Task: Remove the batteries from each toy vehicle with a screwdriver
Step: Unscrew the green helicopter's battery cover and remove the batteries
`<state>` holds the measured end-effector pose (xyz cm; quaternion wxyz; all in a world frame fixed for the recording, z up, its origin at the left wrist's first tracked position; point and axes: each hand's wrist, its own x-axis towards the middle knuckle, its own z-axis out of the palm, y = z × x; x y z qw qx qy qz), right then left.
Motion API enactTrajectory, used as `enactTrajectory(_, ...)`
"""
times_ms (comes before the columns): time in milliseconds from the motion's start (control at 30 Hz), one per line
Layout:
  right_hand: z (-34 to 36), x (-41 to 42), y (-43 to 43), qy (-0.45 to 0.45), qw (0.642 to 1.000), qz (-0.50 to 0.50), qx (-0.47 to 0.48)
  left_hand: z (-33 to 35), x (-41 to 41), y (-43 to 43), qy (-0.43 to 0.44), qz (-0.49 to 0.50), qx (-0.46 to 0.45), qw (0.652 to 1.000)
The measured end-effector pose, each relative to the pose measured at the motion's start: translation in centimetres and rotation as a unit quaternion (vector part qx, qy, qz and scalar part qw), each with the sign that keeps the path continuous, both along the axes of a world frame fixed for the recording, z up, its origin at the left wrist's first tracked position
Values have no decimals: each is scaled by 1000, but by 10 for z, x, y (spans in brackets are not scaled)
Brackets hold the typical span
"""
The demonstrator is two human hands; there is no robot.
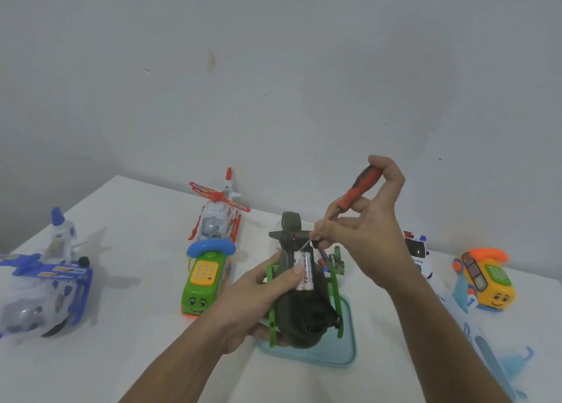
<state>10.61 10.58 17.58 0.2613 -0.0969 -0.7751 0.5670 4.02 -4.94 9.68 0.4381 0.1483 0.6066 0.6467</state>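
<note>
dark green helicopter (304, 308) is lying belly-up, skids in the air, over the teal tray (346, 352) at table centre. batt. bay is showing open, no cover on it; two white batteries (304, 270) are sitting side by side inside, not yet out.

left hand (261, 293) is gripping the fuselage from the left, fingers wrapping under, thumb pressing on the near battery. right hand (368, 238) is pinching the screwdriver (359, 194) low on the shaft w/ curled fingertips, red handle leaning back against the upper fingers, tip pointing down-left at the far end of the bay. a small dark bit near those fingertips is possibly the cover or a screw; too blurred to say.

progress, judging: this toy is at prying stage, screw work done, lift-out remaining. small cylinders (333, 261) just behind the helicopter are looking like loose batteries. six others are waiting: blue helicopter (51, 281), red-white helicopter (217, 220), green phone bus (205, 281), police car (419, 256), yellow phone toy (486, 281), pale blue plane (474, 326). cannot tell which are emptied.

room: table (137, 360) is offering bare space front-left, betw. left forearm and the blue helicopter. right side is crowding: the plane is lying just beside the right forearm. far edge is running close to the wall, leaving little room behind the toys.
</note>
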Motion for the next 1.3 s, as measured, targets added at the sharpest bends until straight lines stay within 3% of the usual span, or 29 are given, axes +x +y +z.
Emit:
enactTrajectory(100,5,-5,6,-58,992,32,-107,-2,-6,-2,-7,-9,-1,1000)
enactTrajectory(200,-2,-7,0,-106,987,36,-111,-2,-13,-6,-10,-12,3,1000)
enactTrajectory(400,1,-3,-4,-63,981,14,-181,1,-19,-14,-14,-35,1,999)
enactTrajectory(600,16,11,-19,4,998,16,-64,2,-24,-20,-1,-47,3,999)
enactTrajectory(767,6,6,-29,-92,986,13,140,3,-30,-23,3,-45,5,999)
enactTrajectory(867,-12,-1,-34,-144,967,14,210,4,-33,-22,5,-48,4,999)
enactTrajectory(1067,-30,-4,-28,-105,969,20,223,3,-38,-21,2,-47,9,999)
enactTrajectory(1300,-30,-1,-24,-82,990,68,93,-4,-38,-16,-1,-43,2,999)
